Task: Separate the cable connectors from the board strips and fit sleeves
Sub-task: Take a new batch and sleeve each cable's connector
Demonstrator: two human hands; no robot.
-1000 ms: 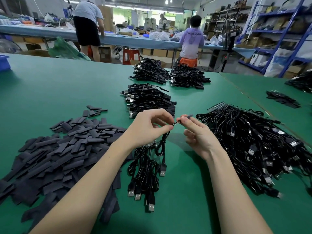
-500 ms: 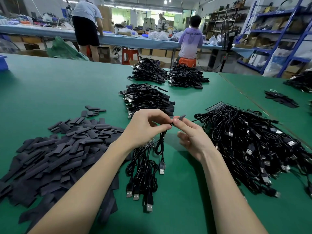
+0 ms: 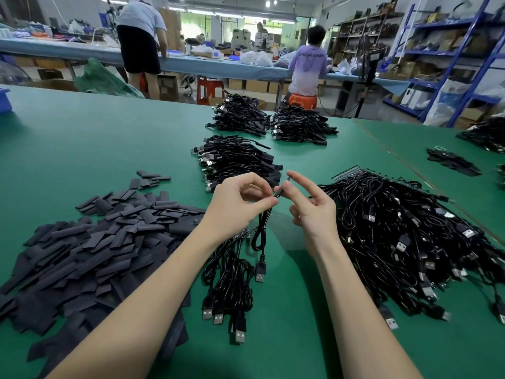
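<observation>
Left hand (image 3: pixel 240 203) fingers pinching cable (image 3: pixel 261 231) end, right hand (image 3: pixel 314 212) fingers pinching sleeve (image 3: pixel 282 187) onto it, above green surface (image 3: pixel 82 138) mid, loose sleeve pile (image 3: pixel 95 242) twd left edge.

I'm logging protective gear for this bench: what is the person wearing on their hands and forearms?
Nothing is visible: the left hand and right hand are bare, with no gloves, rings or watch in view. Both forearms are uncovered to the bottom of the frame; no sleeve shows.

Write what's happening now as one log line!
left hand: pinches cable | right hand: pinches sleeve | sleeve pile: left
</observation>
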